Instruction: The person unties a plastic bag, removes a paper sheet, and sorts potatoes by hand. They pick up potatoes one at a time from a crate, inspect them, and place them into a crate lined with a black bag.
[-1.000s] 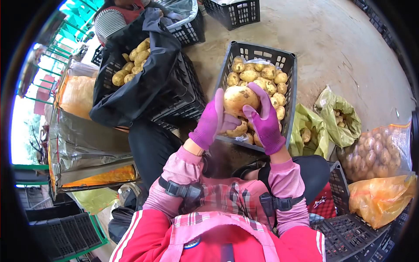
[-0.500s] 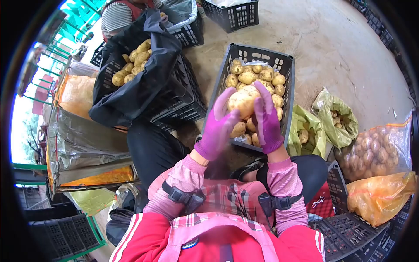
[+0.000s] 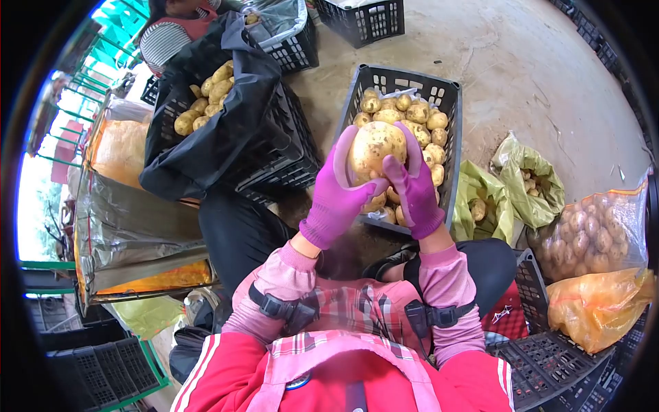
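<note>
A large pale potato (image 3: 375, 150) is held up between my two gloved hands, above a black crate. My left hand (image 3: 340, 196), in a purple glove, curves round its left side. On its right side are the fingers and thumb of my right hand (image 3: 417, 189), gloved the same way. Beneath and behind them, the black plastic crate (image 3: 449, 88) holds several smaller potatoes (image 3: 417, 132). Part of the crate's near end is hidden by my hands.
Left stands a black-lined crate (image 3: 206, 154) with potatoes, near a seated person (image 3: 168, 38). Right are green sacks (image 3: 484, 189), a mesh bag of potatoes (image 3: 583, 237) and an orange bag (image 3: 597, 309). Another crate (image 3: 364, 24) stands at the top.
My hands have closed in around the large potato, which has turned and moved slightly left. The person at the upper left has shifted left.
</note>
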### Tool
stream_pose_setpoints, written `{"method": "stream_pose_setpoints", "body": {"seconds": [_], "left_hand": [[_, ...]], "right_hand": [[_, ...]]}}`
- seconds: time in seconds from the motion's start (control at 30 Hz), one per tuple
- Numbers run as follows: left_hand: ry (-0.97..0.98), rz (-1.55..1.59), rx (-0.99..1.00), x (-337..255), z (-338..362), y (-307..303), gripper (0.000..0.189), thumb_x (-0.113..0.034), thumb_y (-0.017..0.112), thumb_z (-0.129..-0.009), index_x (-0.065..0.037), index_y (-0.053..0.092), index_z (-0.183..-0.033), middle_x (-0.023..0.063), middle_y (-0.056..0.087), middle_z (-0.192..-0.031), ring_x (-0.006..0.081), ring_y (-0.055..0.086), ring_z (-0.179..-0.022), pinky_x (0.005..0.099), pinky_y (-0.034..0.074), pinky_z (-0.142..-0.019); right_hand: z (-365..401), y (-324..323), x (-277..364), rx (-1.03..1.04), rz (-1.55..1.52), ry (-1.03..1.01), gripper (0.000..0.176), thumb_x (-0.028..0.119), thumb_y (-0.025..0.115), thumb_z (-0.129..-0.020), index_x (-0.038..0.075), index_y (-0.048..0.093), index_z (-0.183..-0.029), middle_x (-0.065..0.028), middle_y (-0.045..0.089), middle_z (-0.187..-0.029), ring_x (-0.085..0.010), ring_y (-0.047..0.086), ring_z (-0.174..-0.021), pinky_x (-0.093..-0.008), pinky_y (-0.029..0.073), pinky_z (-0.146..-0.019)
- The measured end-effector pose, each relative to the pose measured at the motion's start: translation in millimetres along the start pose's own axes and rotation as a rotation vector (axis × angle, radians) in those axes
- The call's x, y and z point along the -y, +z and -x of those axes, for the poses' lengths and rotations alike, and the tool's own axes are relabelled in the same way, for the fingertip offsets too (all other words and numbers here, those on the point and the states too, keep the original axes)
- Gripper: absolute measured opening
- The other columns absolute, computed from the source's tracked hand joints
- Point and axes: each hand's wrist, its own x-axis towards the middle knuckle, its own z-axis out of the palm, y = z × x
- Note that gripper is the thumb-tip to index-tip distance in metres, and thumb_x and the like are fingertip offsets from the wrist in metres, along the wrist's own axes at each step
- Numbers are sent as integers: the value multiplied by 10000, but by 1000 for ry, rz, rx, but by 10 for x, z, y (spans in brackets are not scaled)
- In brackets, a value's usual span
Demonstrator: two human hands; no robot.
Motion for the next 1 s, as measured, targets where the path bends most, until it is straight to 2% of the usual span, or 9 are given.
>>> {"method": "stream_pose_setpoints", "body": {"seconds": [0.27, 0.37, 0.47, 0.5, 0.6, 0.63, 0.73, 0.87, 1.0], "left_hand": [[41, -143, -179, 126, 47, 115, 719, -352, 638, -915, 70, 335, -1413, 207, 484, -1361, 283, 481, -1262, 352, 369, -1059], [-1, -109, -204, 121, -41, 43, 698, -518, 471, -969, 33, 386, -1390, 195, 515, -1333, 296, 552, -1178, 375, 444, -992], [-695, 619, 33, -12, -49, -58, 757, -646, 298, -965, -10, 432, -1355, 175, 565, -1264, 304, 627, -1046, 389, 524, -879], [-639, 690, 36, -69, -58, -24, 764, -682, 255, -945, -48, 454, -1321, 151, 604, -1169, 305, 663, -934, 406, 565, -779], [-451, 893, 149, -82, -56, -60, 552, -477, 254, -1035, -21, 475, -1252, 173, 620, -1124, 266, 660, -971, 353, 555, -867], [-196, 439, 140, -102, -13, -43, 515, -450, 289, -1034, -15, 490, -1224, 135, 622, -1062, 232, 655, -922, 336, 556, -818], [-717, 758, -317, 13, 55, -43, 346, -384, 546, -965, -64, 561, -1095, 53, 601, -1037, 157, 639, -804, 300, 547, -675], [-59, 87, -486, 8, 5, -647, 351, -293, 588, -936, -43, 482, -1158, 125, 575, -1083, 220, 632, -845, 338, 543, -720], [284, -392, -664, -1022, -569, -1850, 428, -302, 620, -911, 25, 518, -1167, 164, 589, -1059, 243, 588, -974, 342, 469, -878]], "right_hand": [[-14, -119, -10, 13, 148, 31, 505, 303, 610, -963, -5, 490, -1345, -110, 615, -1211, -174, 586, -1103, -290, 451, -959], [48, -16, -76, 64, -215, -5, 513, 238, 665, -927, -6, 483, -1339, -105, 589, -1253, -175, 574, -1138, -293, 449, -977], [1, -50, -76, 212, -289, -48, 549, 104, 708, -865, -9, 460, -1342, -101, 561, -1292, -185, 570, -1153, -314, 452, -995], [-2, -39, -40, 213, -326, -35, 516, 69, 703, -844, -12, 492, -1309, -100, 573, -1276, -188, 572, -1153, -319, 456, -991], [73, -38, 50, 241, -240, -16, 413, -21, 683, -788, -21, 585, -1189, -99, 611, -1218, -195, 579, -1146, -332, 470, -977], [95, -99, 46, 275, -90, -43, 368, -40, 674, -774, -25, 615, -1137, -100, 625, -1192, -196, 582, -1141, -335, 474, -970], [137, 50, -154, 240, 49, -113, 205, -26, 676, -779, -16, 690, -983, -118, 671, -1096, -219, 621, -1082, -340, 496, -926], [273, 107, -518, 217, 38, 308, 224, 49, 637, -839, 31, 686, -1058, -142, 679, -1074, -285, 664, -959, -333, 516, -867], [462, 372, -611, 483, 413, 96, 270, 142, 641, -841, 33, 666, -1087, -142, 684, -1044, -280, 666, -960, -344, 515, -864]]}}
